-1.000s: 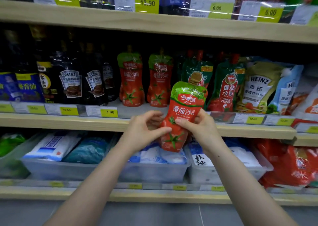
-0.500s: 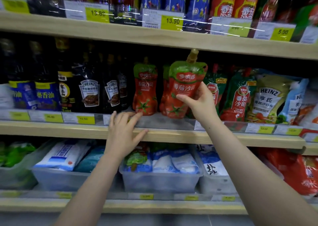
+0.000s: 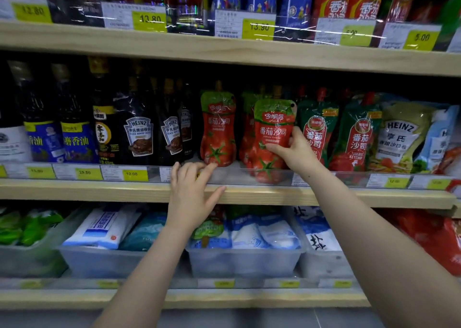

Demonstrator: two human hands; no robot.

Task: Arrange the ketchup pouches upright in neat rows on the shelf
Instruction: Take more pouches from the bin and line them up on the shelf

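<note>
gap: bare shelf (image 3: 232, 171) between two red pouches (narrow) | blockers: left pouch (image 3: 217, 128), held pouch (image 3: 270, 138)

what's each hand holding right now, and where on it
Right hand grips the ketchup pouch at its right edge, mid-height. Left hand holds nothing.

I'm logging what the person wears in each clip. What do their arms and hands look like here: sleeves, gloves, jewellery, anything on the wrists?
Both forearms are bare as far as the frame shows; no sleeve reaches into view. The left hand and the right hand wear no gloves. No watch, bracelet or ring shows on the wrists or fingers. Nails look short and unpainted, though the picture is soft.
</note>
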